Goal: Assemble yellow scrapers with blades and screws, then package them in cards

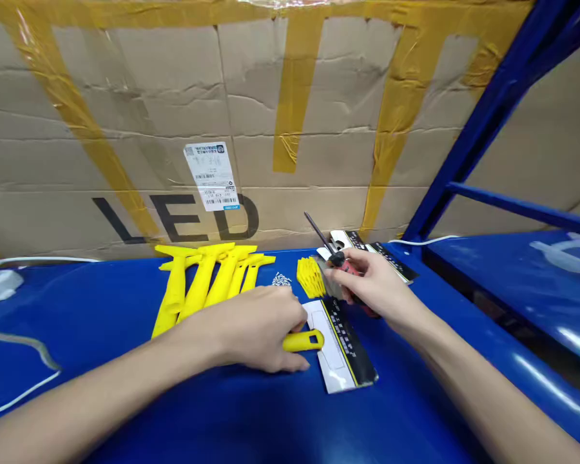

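My left hand [265, 328] is closed around a yellow plastic handle [302, 340]; its end with a slot sticks out to the right, and the rest is hidden under my fingers. My right hand [374, 280] grips a screwdriver [321, 233] by its red and black grip, shaft pointing up and to the left. Below the held handle lies a white and black printed card [341, 361]. Between the hands, farther back, are a small heap of screws [281, 280] and a stack of small yellow plastic pieces [310, 277].
Several yellow T-shaped handles [200, 283] are piled at left on the blue table [270, 419]. More printed cards [391, 261] lie behind my right hand. A large cardboard box [309, 193] stands along the back, beside a blue metal frame [464, 148]. White cable [24, 403] lies at left.
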